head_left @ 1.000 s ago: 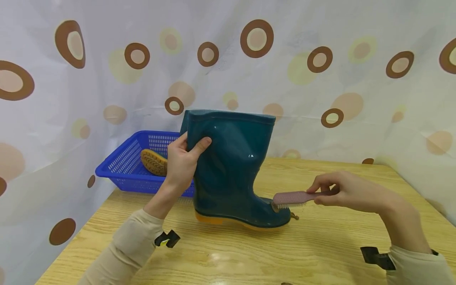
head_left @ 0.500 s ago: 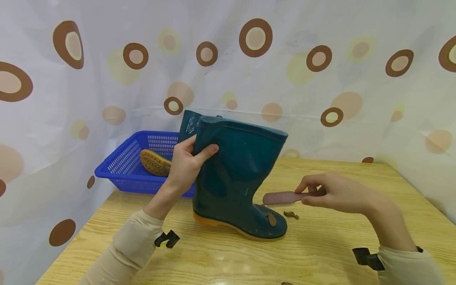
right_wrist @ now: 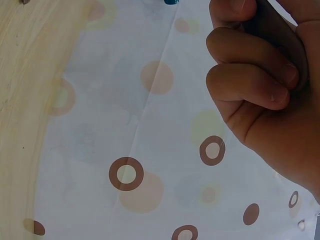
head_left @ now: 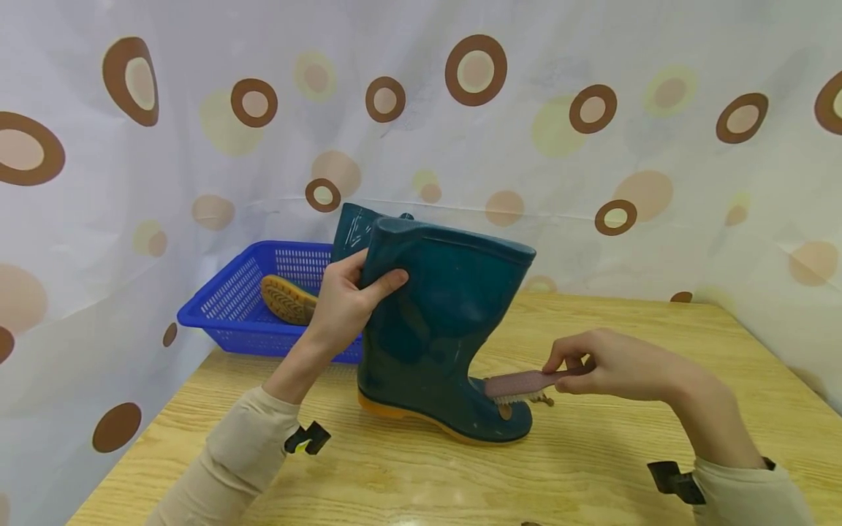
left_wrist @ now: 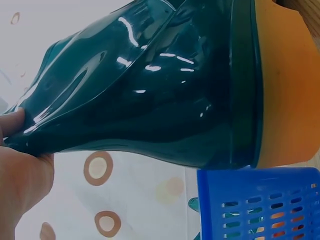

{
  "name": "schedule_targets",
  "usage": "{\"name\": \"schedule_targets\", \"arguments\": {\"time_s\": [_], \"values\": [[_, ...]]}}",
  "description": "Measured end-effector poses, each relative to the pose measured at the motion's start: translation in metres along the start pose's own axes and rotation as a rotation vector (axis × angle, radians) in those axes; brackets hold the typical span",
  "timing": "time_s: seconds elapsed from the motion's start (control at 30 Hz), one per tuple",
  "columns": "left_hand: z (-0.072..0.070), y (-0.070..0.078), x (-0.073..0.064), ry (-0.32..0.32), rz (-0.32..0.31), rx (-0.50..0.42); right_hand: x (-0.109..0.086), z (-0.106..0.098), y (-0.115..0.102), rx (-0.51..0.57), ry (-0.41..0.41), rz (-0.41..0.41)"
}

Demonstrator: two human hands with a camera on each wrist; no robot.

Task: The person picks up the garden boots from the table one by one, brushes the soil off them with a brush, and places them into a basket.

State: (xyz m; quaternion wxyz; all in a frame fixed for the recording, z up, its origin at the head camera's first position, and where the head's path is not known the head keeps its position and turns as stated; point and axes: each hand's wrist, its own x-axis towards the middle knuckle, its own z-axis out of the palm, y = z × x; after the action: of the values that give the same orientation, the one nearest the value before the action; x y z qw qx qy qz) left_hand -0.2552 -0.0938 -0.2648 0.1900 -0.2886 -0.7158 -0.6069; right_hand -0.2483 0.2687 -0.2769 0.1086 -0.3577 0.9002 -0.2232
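Observation:
A dark teal rubber boot (head_left: 434,329) with an orange sole stands on the table, its toe to the right and its shaft leaning right. My left hand (head_left: 349,303) grips the back of the shaft near the top, thumb on the outside. In the left wrist view the heel (left_wrist: 287,90) faces the camera. My right hand (head_left: 608,365) holds a pinkish brush (head_left: 516,383) by its handle, bristles down at the boot's instep. Under the bristles a brown patch (head_left: 505,411) shows on the toe. The right wrist view has the fingers (right_wrist: 250,82) curled round the dark handle.
Behind the left hand stands a blue plastic basket (head_left: 256,332). In it lies another boot, its tan sole (head_left: 286,299) visible and its shaft (head_left: 355,230) rising at the right. A small brown clump (head_left: 544,399) lies on the table (head_left: 631,446) beyond the toe. A patterned curtain hangs behind.
The boot's top has shifted right and tilted that way. The brush has moved left along the foot, and a brown clump has come apart from the toe onto the table.

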Motion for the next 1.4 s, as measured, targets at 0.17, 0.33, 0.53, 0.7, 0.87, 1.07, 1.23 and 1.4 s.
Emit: {"name": "schedule_targets", "arguments": {"time_s": [0.17,0.33,0.53,0.7,0.87,1.07,1.23,1.4], "values": [[-0.003,0.005,-0.001,-0.023,0.022,0.075,-0.004,-0.004,0.001,-0.001,-0.011,0.011],[-0.005,0.008,-0.002,-0.032,0.025,0.131,-0.010,-0.007,0.004,0.004,-0.015,0.027],[-0.006,0.010,-0.003,-0.046,0.030,0.141,-0.017,-0.011,0.007,0.014,-0.017,0.033],[-0.006,0.011,-0.003,-0.065,0.031,0.134,-0.019,-0.013,0.005,0.038,0.006,0.011],[-0.006,0.012,-0.003,-0.077,0.036,0.140,-0.015,-0.008,-0.001,-0.004,0.064,0.017],[-0.006,0.013,-0.003,-0.090,0.038,0.142,-0.002,0.000,-0.003,-0.019,0.022,-0.019],[-0.006,0.013,-0.002,-0.102,0.035,0.127,-0.004,-0.001,0.001,0.006,-0.014,-0.011],[-0.007,0.013,-0.002,-0.101,0.038,0.123,-0.009,-0.004,0.003,0.013,-0.027,0.018]]}}
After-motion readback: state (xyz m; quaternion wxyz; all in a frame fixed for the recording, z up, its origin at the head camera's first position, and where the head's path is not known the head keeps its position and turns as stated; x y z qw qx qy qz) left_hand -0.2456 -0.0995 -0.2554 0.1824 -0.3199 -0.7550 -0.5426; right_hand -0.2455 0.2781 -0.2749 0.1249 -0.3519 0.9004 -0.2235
